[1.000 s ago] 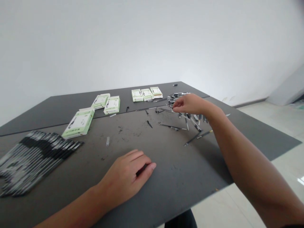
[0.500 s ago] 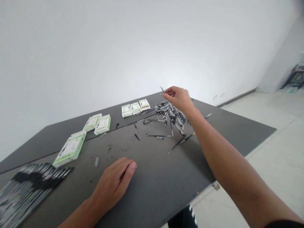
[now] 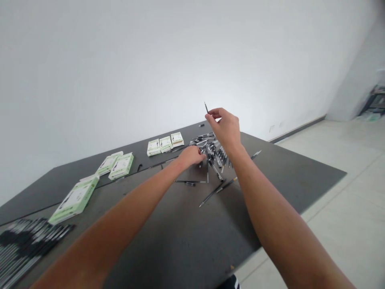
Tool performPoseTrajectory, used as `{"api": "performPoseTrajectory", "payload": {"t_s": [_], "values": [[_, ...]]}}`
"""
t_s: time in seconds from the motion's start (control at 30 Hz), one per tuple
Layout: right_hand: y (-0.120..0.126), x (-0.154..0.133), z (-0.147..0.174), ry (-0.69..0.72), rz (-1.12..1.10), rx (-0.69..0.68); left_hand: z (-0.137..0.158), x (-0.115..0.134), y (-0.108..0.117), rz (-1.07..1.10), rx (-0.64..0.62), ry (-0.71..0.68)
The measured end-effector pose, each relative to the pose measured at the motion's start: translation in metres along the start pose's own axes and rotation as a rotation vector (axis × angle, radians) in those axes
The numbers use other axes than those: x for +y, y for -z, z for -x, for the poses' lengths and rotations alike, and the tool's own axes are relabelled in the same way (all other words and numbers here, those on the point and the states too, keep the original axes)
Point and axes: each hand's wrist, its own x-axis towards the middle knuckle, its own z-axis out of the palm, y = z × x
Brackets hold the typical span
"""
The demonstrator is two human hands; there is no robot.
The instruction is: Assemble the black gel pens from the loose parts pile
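My right hand [image 3: 225,124] is raised over the far part of the table, its fingers pinching a slim dark pen refill [image 3: 206,108] with the tip pointing up. Below and beside it lies a heap of black and clear pens and pen parts [image 3: 216,158]. My left hand [image 3: 192,155] reaches to the left edge of this heap with its fingers bent and drawn together among the pens. What lies between those fingertips is hidden. Nearer to me, a few long thin pen pieces [image 3: 210,195] rest on the dark table [image 3: 192,237].
Green and white pen boxes stand at the left: a near one [image 3: 75,199], two further back [image 3: 121,165] and three small ones [image 3: 165,143] by the heap. Rows of pens [image 3: 21,249] lie at the lower left. A white wall [image 3: 150,60] rises behind the table.
My left hand has moved from the near table forward and right to the heap. My right hand stays raised with the refill, which now points more upright. The view has shifted slightly.
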Motion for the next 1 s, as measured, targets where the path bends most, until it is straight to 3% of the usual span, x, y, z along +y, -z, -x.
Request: {"api": "performPoseTrajectory", "payload": {"t_s": [0.27, 0.47, 0.6, 0.73, 0.93, 1.0], "values": [[-0.002, -0.005, -0.002, 0.038, -0.014, -0.008, -0.015, 0.003, -0.011, -0.056, -0.097, 0.051], [-0.003, -0.009, 0.001, 0.030, -0.041, -0.010, -0.013, 0.007, -0.001, 0.014, -0.072, 0.085], [-0.003, -0.008, 0.001, 0.027, -0.049, 0.009, -0.002, -0.003, 0.019, 0.133, -0.020, 0.097], [-0.007, -0.008, 0.002, 0.001, -0.079, 0.028, 0.036, -0.020, 0.046, 0.334, 0.041, 0.106], [-0.016, -0.011, 0.012, 0.001, -0.088, -0.048, 0.141, -0.052, 0.062, 0.708, 0.097, 0.172], [-0.021, -0.015, 0.017, 0.011, -0.079, -0.087, 0.177, -0.064, 0.060, 1.049, 0.114, 0.234]]}}
